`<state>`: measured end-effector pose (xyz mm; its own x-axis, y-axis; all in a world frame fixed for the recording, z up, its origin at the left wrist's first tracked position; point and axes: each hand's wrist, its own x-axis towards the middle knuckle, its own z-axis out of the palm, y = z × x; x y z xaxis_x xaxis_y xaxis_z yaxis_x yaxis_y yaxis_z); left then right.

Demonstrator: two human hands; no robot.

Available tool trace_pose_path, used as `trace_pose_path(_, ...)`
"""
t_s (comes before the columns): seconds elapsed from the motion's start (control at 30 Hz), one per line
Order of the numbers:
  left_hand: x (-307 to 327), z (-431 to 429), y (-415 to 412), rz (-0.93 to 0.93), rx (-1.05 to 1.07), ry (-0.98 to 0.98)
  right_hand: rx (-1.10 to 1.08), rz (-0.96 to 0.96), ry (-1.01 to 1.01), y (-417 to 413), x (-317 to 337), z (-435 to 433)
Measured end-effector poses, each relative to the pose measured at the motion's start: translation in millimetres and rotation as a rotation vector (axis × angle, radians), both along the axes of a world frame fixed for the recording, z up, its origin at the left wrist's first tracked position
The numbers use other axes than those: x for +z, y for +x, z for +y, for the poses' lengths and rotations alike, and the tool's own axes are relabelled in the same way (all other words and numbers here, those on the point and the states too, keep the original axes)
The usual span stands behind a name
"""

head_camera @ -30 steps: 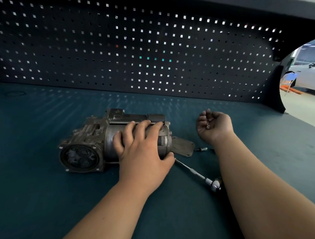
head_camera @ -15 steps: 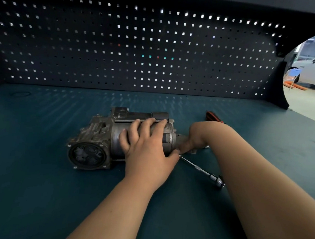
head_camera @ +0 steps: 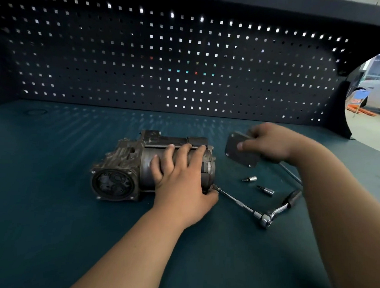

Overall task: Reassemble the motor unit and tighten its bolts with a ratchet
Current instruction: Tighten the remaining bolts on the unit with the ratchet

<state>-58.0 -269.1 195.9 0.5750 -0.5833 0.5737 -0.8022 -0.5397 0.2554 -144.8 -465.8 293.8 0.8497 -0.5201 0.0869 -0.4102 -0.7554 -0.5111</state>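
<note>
left grip (head_camera: 181, 184) clasping motor unit (head_camera: 123, 172), right grip (head_camera: 273, 143) pinching plate (head_camera: 240, 158), bits (head_camera: 250, 178) beside ratchet (head_camera: 262, 217)

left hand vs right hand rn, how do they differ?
Left hand lies over the motor unit, fingers curved across its barrel; right hand pinches the flat plate, thumb on its face. Left hand's motor unit rests on the bench; right hand's plate is tilted up, apart from the motor unit. Both hold a part; neither grips the ratchet.
</note>
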Motion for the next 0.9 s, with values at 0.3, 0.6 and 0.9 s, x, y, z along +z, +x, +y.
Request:
trace_pose_path(0.3,15.2,17.2,-30.6,0.263,-0.263,-0.198,0.343,-0.370,1.127,-31.0,-21.7,83.6)
trace_pose_path(0.6,26.9,100.2,-42.5,1.757,-0.564,-0.752,0.266,-0.734,-0.102,-25.9,-47.0,156.1)
trace_pose_path(0.9,28.9,109.5,-19.9,1.854,-0.551,-1.238,0.275,-0.677,-0.008,-26.7,-57.5,159.5)
